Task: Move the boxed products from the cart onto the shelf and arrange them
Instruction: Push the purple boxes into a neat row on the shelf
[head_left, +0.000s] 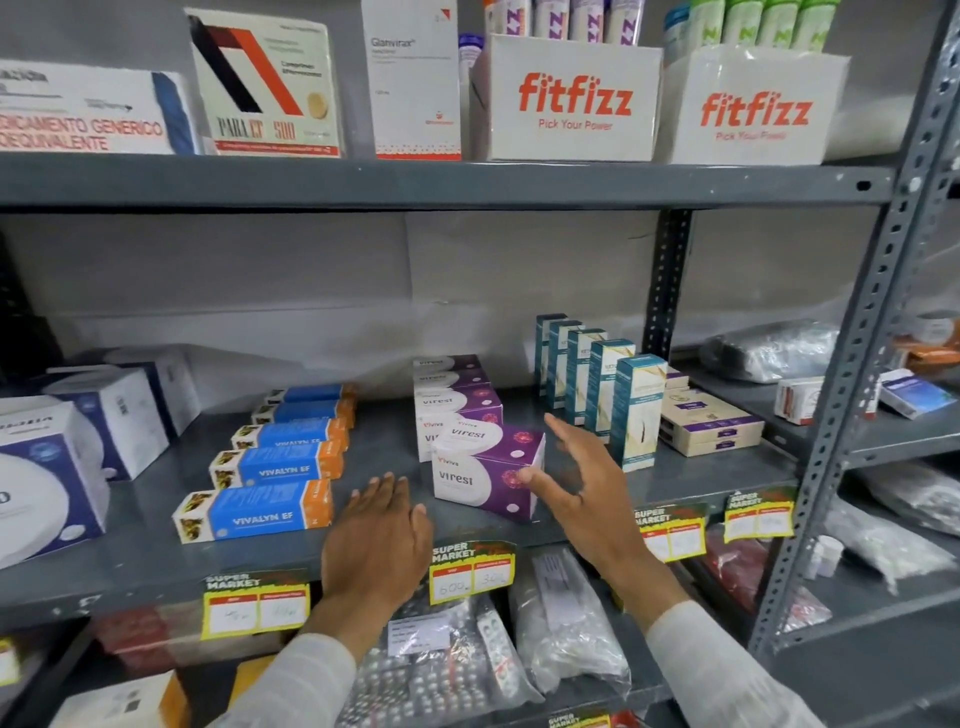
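A white and purple Virest box (485, 470) stands at the front of a row of like boxes (454, 397) on the grey middle shelf (156, 551). My right hand (582, 483) is spread just right of the front box, its thumb at the box's right face, holding nothing. My left hand (376, 535) lies flat and empty on the shelf just left of that box. Blue and orange Vivalyn EF boxes (254, 506) run in a row to the left. Tall teal boxes (631, 410) stand in a row to the right. The cart is out of view.
White and blue boxes (47, 467) sit at far left, flat beige boxes (709, 423) at right. Price tags (470, 571) hang on the shelf's front edge. Fitfizz cartons (571, 101) stand on the shelf above, bagged blister packs (447, 665) below. A steel upright (852, 384) bounds the right.
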